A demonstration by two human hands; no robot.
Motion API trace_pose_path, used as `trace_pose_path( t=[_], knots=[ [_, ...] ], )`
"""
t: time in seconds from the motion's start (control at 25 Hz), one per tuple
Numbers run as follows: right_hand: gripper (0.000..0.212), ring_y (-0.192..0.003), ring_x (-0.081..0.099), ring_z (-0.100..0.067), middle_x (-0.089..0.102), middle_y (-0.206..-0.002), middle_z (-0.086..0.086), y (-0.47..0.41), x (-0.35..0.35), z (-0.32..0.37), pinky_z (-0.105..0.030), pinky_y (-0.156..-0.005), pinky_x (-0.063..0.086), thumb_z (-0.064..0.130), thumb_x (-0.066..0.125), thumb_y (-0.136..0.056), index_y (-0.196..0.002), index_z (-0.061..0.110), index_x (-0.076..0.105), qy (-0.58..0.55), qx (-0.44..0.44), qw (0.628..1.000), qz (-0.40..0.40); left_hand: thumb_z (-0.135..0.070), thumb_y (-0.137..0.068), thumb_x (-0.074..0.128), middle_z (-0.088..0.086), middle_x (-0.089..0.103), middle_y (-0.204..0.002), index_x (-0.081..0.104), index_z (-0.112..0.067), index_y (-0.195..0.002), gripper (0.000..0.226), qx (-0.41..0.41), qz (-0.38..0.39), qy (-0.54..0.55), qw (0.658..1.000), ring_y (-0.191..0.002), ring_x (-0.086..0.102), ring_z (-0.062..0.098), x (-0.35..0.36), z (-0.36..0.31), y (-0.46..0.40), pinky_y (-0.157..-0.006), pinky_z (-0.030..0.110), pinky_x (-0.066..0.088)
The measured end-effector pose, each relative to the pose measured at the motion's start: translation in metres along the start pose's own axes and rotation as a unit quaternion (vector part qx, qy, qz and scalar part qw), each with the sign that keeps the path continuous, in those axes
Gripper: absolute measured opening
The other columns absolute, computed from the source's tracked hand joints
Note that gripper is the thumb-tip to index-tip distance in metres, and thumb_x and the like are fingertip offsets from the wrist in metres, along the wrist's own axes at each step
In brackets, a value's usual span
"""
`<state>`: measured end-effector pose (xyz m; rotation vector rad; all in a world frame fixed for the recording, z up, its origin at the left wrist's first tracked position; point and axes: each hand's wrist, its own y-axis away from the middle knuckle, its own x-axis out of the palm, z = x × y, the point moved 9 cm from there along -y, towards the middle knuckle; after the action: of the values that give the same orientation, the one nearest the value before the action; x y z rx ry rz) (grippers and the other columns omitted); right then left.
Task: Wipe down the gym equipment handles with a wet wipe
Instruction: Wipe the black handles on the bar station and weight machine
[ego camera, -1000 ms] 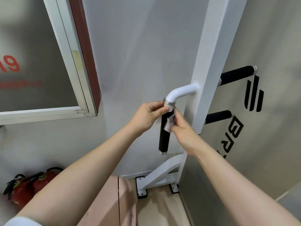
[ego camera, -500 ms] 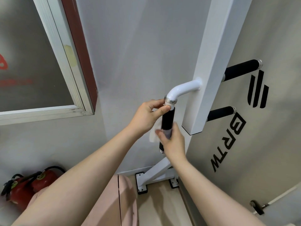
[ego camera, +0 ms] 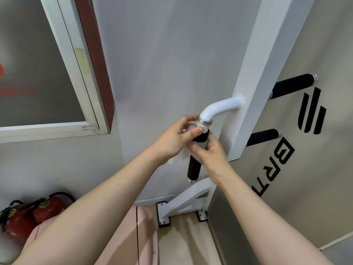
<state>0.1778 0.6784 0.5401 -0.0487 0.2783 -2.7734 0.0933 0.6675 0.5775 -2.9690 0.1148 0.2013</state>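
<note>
— Grey wall (ego camera: 162, 54) straight ahead, window frame (ego camera: 76, 77) off to the left. Where are your fingers?

— Both sets are on the black handle (ego camera: 193, 169) that hangs down from the bent white tube (ego camera: 219, 108). My right hand (ego camera: 208, 152) is curled round the upper part of the grip with the wet wipe (ego camera: 181, 155) pressed under it; white folds of the wipe stick out to the left, beside the foam. My left hand (ego camera: 175, 138) pinches at the top, thumb against the pale collar just below the metal ring (ego camera: 205, 121), and a bit of white shows inside its fingers too — whether that is the same wipe I cannot tell.

— How much of the handle shows?

— Only a short black band between my two hands, plus the lower length down to its metal end cap.

— And further out?

— That tube runs into a white upright post (ego camera: 254, 92). Behind the post, two more black grips (ego camera: 294, 85) stick out to the right, one above the other, over a grey panel (ego camera: 324, 169) with black lettering. Down low, a white brace (ego camera: 187, 199) is bolted to the floor — and two red fire extinguishers (ego camera: 38, 211) sit in the left corner.
</note>
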Motion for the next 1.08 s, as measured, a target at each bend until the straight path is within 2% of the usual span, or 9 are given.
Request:
trace_pose_path(
  t=[0.16,0.36,0.48,0.6,0.76,0.92,1.0,1.04,1.08],
  knots=[
    [0.013,-0.083,0.056,-0.013,0.058,-0.082,0.004,0.011,0.000,-0.041,-0.012,-0.066,0.044,0.011,0.060,-0.087,-0.097,0.016,0.055,0.105,0.088,0.990,0.036,-0.024,-0.089,0.057,-0.007,0.064,-0.093,0.059,-0.014,-0.105,0.019,-0.013,-0.031,-0.045,0.998,-0.078,0.060,-0.008,-0.008,0.005,-0.001,-0.070,0.004,0.044],
    [0.044,-0.118,0.042,0.004,0.049,-0.131,0.003,0.026,-0.007,0.012,-0.001,-0.096,0.030,0.002,0.035,-0.092,-0.134,0.013,0.040,0.167,-0.139,0.968,-0.127,-0.032,-0.081,0.067,-0.002,0.062,-0.112,0.058,-0.018,-0.112,0.036,-0.047,-0.037,-0.069,0.996,-0.102,0.059,0.010,-0.017,0.007,-0.007,-0.084,0.020,0.044],
    [0.057,-0.123,0.047,-0.031,0.042,-0.136,-0.023,0.047,0.004,-0.001,-0.020,-0.099,0.036,-0.009,0.038,-0.079,-0.134,0.008,0.037,0.422,-0.260,0.853,-0.163,-0.028,-0.085,0.062,-0.007,0.062,-0.099,0.059,-0.021,-0.106,0.022,-0.073,-0.003,-0.066,0.995,-0.088,0.058,0.005,-0.013,0.005,-0.006,-0.078,0.020,0.043],
    [0.050,-0.125,0.047,-0.019,0.046,-0.140,-0.004,0.051,0.034,-0.036,-0.032,-0.107,0.027,0.002,0.033,-0.083,-0.131,0.012,0.045,0.633,-0.368,0.681,0.019,-0.028,-0.088,0.058,-0.009,0.063,-0.084,0.063,-0.025,-0.093,0.008,-0.082,0.008,-0.057,0.995,-0.078,0.058,0.007,-0.010,0.003,-0.002,-0.081,0.024,0.043],
    [0.039,-0.098,0.065,-0.017,0.073,-0.098,0.003,0.050,0.042,-0.044,-0.032,-0.099,0.028,0.009,0.036,-0.079,-0.101,0.016,0.068,0.733,-0.438,0.485,0.188,-0.031,-0.089,0.056,-0.011,0.064,-0.083,0.065,-0.027,-0.093,0.011,-0.068,-0.006,-0.070,0.995,-0.078,0.057,0.008,-0.012,0.000,0.000,-0.080,0.023,0.043],
    [0.035,-0.112,0.060,-0.024,0.070,-0.110,-0.002,0.017,0.036,-0.020,-0.039,-0.106,0.032,0.008,0.037,-0.086,-0.106,0.014,0.065,0.761,-0.388,0.499,0.149,-0.030,-0.091,0.053,-0.009,0.063,-0.081,0.065,-0.022,-0.099,0.016,-0.057,-0.031,-0.058,0.996,-0.070,0.057,0.004,-0.013,0.000,0.000,-0.074,0.022,0.043],
    [0.034,-0.119,0.055,-0.028,0.067,-0.113,-0.006,0.039,0.039,-0.073,-0.039,-0.109,0.031,0.007,0.039,-0.085,-0.109,0.012,0.063,0.767,-0.331,0.460,0.301,-0.032,-0.092,0.051,-0.011,0.063,-0.084,0.063,-0.024,-0.097,0.015,-0.063,-0.029,-0.077,0.995,-0.074,0.058,0.005,-0.013,-0.001,0.001,-0.080,0.025,0.043],
    [0.031,-0.116,0.054,-0.031,0.066,-0.110,-0.009,0.053,0.029,-0.098,-0.038,-0.103,0.036,0.006,0.039,-0.087,-0.111,0.010,0.059,0.751,-0.252,0.477,0.381,-0.032,-0.092,0.051,-0.011,0.063,-0.086,0.062,-0.025,-0.097,0.014,-0.060,-0.029,-0.085,0.994,-0.077,0.058,0.006,-0.013,-0.001,0.002,-0.082,0.026,0.042],
    [0.028,-0.108,0.056,-0.032,0.063,-0.105,-0.012,0.059,0.014,-0.099,-0.036,-0.090,0.041,0.007,0.038,-0.090,-0.112,0.011,0.055,0.711,-0.165,0.562,0.389,-0.032,-0.092,0.051,-0.010,0.063,-0.089,0.061,-0.025,-0.100,0.014,-0.053,-0.035,-0.090,0.994,-0.080,0.058,0.007,-0.015,0.000,0.002,-0.083,0.028,0.042]
  ],
)
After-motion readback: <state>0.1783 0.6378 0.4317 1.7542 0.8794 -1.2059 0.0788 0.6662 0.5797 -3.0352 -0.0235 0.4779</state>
